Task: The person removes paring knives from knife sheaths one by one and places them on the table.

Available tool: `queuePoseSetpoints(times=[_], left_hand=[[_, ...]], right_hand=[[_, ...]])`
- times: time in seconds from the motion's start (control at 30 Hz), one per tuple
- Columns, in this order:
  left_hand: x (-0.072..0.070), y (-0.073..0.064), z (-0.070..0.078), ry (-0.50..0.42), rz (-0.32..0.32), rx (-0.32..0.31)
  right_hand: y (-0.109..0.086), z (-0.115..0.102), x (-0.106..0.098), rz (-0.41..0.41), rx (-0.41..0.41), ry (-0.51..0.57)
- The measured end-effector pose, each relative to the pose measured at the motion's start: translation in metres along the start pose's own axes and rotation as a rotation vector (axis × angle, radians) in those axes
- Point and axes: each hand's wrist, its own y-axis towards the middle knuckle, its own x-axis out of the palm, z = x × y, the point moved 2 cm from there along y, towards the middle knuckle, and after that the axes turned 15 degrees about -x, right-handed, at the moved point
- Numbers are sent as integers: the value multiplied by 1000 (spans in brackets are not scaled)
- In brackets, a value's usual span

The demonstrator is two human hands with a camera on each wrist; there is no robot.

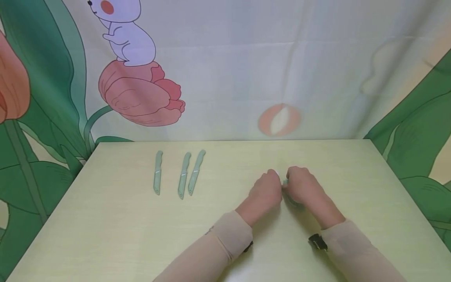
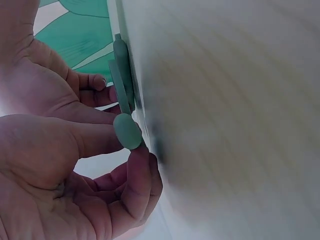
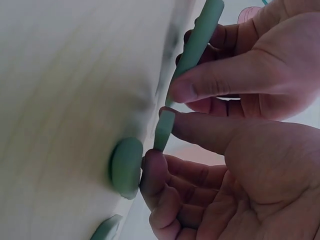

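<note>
Both hands meet over the right half of the table. My left hand (image 1: pixel 266 191) grips the rounded green handle of a knife (image 3: pixel 201 37) between thumb and fingers. Right beside it, my right hand (image 1: pixel 304 186) pinches a flat green knife sheath (image 3: pixel 164 131), in line with that handle. The blade is hidden between the hands. Under the right hand, another green knife (image 3: pixel 127 167) lies on the table, mostly covered in the head view. A pointed green tip (image 3: pixel 106 229) shows at the bottom of the right wrist view.
Three green knives lie on the left part of the pale table (image 1: pixel 105 219): one alone (image 1: pixel 157 172), then a pair made up of a middle knife (image 1: pixel 184 175) and a slanted knife (image 1: pixel 196 172). A printed curtain (image 1: pixel 225 78) hangs behind the table's back edge.
</note>
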Motion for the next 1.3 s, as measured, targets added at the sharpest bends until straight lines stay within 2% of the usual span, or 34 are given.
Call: queuePoseSetpoints(times=[0.2,0.43,0.83,1.17,1.3], left_hand=[[3,-1,1,20,9,12],[4,-2,4,2,-5,-13],[3,-2,4,-16,-16,-57],[3,-3,3,-4,-28,-27],[1,-5,3,-24,-30,-36]], right_hand=[[1,-3,2,-6,-39,-48],[-1,-7,5,-11,-53,-84],[0,-7,5,2,-63,-79],[-4,-11,2,2,-57,-84],[-5,-11,0,10,-54,-79]])
